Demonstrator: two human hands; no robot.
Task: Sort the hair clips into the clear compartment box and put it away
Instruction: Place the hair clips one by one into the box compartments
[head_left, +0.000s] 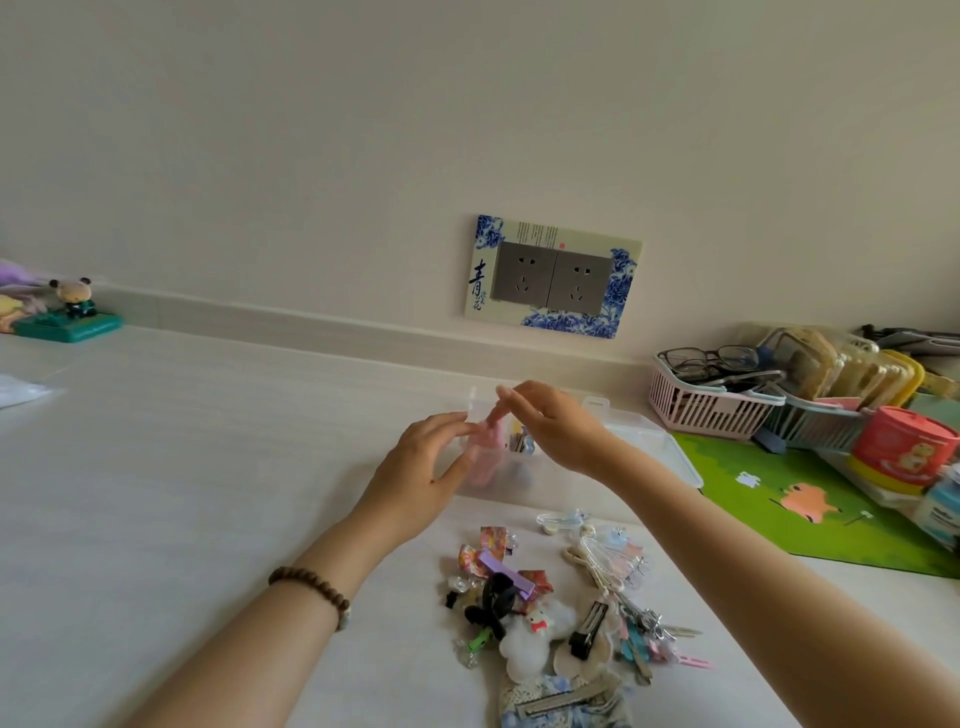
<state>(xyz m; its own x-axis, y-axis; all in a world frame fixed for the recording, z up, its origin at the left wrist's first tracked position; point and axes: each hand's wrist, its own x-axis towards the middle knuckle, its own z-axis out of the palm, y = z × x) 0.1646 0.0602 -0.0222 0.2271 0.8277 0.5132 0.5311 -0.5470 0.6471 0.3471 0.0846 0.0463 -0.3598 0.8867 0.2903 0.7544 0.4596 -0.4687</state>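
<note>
The clear compartment box lies open on the white table beyond a pile of hair clips. Pink hair clips stand upright in its left compartment, and a few small clips sit in the one beside it. My right hand reaches over the box from the right, its fingertips pinched on the top of a pink clip. My left hand, a bead bracelet on its wrist, rests at the box's left end with fingertips touching the pink clips and thumb apart. The hands hide much of the box's inside.
A green play mat lies to the right. Behind it stand a pink basket with glasses, more containers and a red tin. A wall socket is behind the box. A small toy figure stands at the far left.
</note>
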